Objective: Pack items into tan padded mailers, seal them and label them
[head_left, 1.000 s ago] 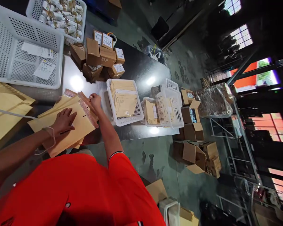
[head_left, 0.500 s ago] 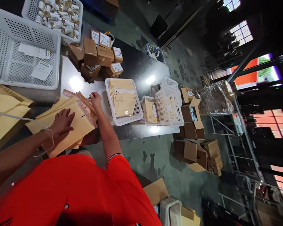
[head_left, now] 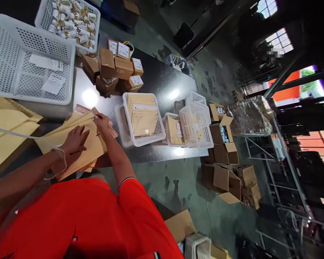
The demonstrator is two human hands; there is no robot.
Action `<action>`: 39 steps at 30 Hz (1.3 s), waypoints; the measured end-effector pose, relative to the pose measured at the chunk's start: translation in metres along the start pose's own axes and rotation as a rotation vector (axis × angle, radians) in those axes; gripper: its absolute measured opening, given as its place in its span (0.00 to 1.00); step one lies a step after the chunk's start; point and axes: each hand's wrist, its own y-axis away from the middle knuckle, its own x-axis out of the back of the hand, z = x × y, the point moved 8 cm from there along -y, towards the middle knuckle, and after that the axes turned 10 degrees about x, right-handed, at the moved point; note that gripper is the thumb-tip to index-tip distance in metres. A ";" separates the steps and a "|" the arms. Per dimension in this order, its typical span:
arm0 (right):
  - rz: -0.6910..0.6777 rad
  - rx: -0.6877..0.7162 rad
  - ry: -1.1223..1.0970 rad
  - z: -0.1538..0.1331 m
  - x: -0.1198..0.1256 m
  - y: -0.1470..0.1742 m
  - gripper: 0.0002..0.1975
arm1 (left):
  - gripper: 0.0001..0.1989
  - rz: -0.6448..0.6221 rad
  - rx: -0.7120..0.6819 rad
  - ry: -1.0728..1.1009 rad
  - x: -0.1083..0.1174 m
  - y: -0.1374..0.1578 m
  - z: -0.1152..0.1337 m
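Observation:
A yellow padded envelope [head_left: 90, 154] lies on top of a loose pile at the near side of the table. Resting on it with fingers spread is my left hand [head_left: 74, 140], a white cord looped at its wrist. My right hand [head_left: 102, 122] is at the envelope's far right end, its fingers closed on the flap edge. Part of that edge is hidden beneath the hand. Pinkish envelope edges [head_left: 112, 129] stick out below and beside it.
Left are more yellow envelopes [head_left: 8, 133] and a white basket [head_left: 70, 82] holding label slips. Behind are a basket of bottles [head_left: 97, 36] and small labelled cartons [head_left: 124, 68]. A basket of envelopes [head_left: 161, 124] stands to the right. Open cardboard boxes [head_left: 224, 180] sit on the floor.
My right hand has moved left onto the envelope's end, and the flap there now lies folded over. My left hand stays on the envelope. The view has shifted slightly.

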 end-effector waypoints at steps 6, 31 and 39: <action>0.390 -0.215 -0.326 -0.003 0.094 0.022 0.11 | 0.51 -0.002 0.010 0.002 0.000 -0.003 -0.003; -0.708 0.270 1.035 0.020 0.018 0.139 0.19 | 0.32 0.113 0.120 0.123 0.030 0.002 0.037; -0.540 0.149 1.013 0.050 0.004 0.167 0.36 | 0.46 0.035 0.033 0.090 0.038 -0.037 0.019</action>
